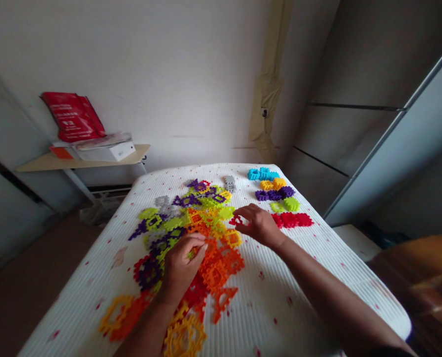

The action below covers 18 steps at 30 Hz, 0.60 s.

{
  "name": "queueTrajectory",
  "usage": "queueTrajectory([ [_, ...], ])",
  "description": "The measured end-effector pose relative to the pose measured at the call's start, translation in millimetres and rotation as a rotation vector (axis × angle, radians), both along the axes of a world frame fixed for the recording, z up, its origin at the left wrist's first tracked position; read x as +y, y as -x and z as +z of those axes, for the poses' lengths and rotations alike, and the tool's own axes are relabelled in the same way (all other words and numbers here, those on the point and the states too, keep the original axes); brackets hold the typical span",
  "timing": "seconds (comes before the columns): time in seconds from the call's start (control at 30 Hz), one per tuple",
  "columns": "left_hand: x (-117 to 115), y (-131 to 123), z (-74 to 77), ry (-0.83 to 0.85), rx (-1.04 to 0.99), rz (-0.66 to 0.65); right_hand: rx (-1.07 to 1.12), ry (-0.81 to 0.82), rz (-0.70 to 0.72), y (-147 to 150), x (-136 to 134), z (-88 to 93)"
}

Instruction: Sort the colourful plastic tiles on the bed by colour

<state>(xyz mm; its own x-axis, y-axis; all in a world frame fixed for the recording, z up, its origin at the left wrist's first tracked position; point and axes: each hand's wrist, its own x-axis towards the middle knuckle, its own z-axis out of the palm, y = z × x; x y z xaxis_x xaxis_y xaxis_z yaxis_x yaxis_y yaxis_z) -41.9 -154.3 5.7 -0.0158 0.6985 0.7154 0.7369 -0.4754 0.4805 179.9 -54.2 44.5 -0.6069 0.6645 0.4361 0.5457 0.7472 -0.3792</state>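
Over the middle of the pile of toothed plastic pieces (214,272) is my left hand (184,258), its thumb and fingers drawn together; whatever is between them is too small to make out. My right hand (256,224) is at the pile's right edge, fingers curled around a small red triangular piece (236,219). Beside it, on the right, lies a row of red pieces (297,220). Behind that row are grouped lime green (291,204), purple (273,194), yellow (279,183) and light blue pieces (264,173).
The pieces lie on a white ribbed cloth with small red marks (280,297). Grey pieces (229,183) stand near the far edge. At the back left, a side table (38,163) bears a red bag (72,116) and a white box (113,150). Cabinets (355,129) rise on the right.
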Motion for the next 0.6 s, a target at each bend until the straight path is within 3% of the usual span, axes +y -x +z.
queueTrajectory([
  [0.1,0.4,1.0,0.4,0.003,-0.007,-0.009,-0.393,-0.094,0.02,-27.8,22.1,9.9],
  [0.23,0.7,-0.4,1.4,0.024,-0.009,-0.015,-0.686,-0.066,-0.013,-37.6,34.5,6.2],
  [0.6,2.6,3.0,-3.5,0.052,-0.006,-0.028,-0.832,-0.098,-0.041,-25.6,39.1,-8.6],
])
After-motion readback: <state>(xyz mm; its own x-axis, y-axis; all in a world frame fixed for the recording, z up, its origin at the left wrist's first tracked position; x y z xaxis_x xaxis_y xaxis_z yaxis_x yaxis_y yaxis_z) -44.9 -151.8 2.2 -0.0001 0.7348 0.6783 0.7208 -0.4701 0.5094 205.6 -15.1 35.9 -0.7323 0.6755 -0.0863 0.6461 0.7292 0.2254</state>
